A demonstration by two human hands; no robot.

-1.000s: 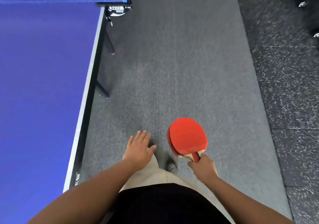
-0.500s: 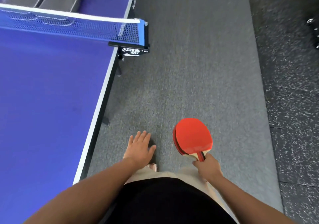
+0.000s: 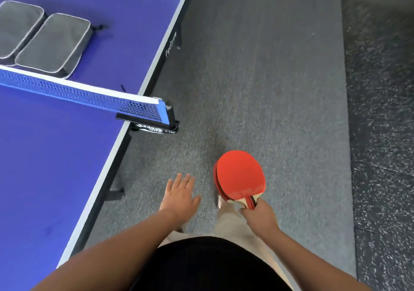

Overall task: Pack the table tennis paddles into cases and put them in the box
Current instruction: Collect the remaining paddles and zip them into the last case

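My right hand (image 3: 261, 218) grips the handles of stacked red-faced table tennis paddles (image 3: 239, 176), blades pointing forward over the grey carpet. My left hand (image 3: 180, 197) hangs flat beside my body, fingers spread, holding nothing. Two grey zipped paddle cases (image 3: 54, 44) lie side by side on the blue table (image 3: 56, 156), just beyond the net, at the upper left. No box is in view.
The blue net (image 3: 89, 94) crosses the table and ends in a black clamp post (image 3: 156, 127) at the table's right edge. A grey carpet strip (image 3: 257, 77) runs ahead alongside the table; darker speckled flooring (image 3: 380, 111) lies to its right.
I have walked forward along the table: the net and clamp have come closer and lower in view, and the two grey cases have come into sight. Both hands keep their pose.
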